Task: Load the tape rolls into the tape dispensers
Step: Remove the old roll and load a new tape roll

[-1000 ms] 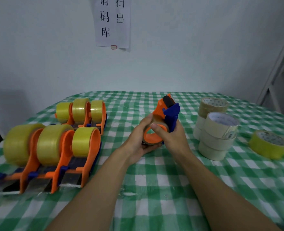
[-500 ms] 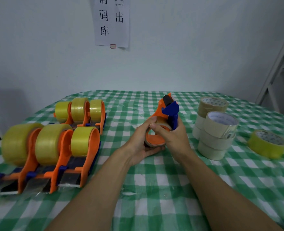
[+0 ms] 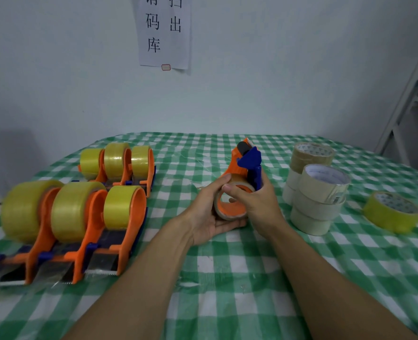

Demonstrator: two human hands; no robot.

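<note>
ok so both hands are on the one dispenser (image 3: 240,166) right now; left hand (image 3: 208,213) is cupped under and beside the tape roll (image 3: 237,181), thumb curled over the top of it; right hand (image 3: 258,204) is wrapped round the handle side with its thumb pressing the roll's front rim; the roll sits on the orange hub, squeezed between the two palms, hole facing back at the person; the dispenser's long axis runs up and away from the fingers, so the roller (image 3: 242,147) and blue flap (image 3: 251,159) are just above the right knuckles; my guess is the tape end has to go up there next, and the left thumb is nearer; can't see a loose end though; spare rolls (image 3: 313,209) are just past the right hand
</note>
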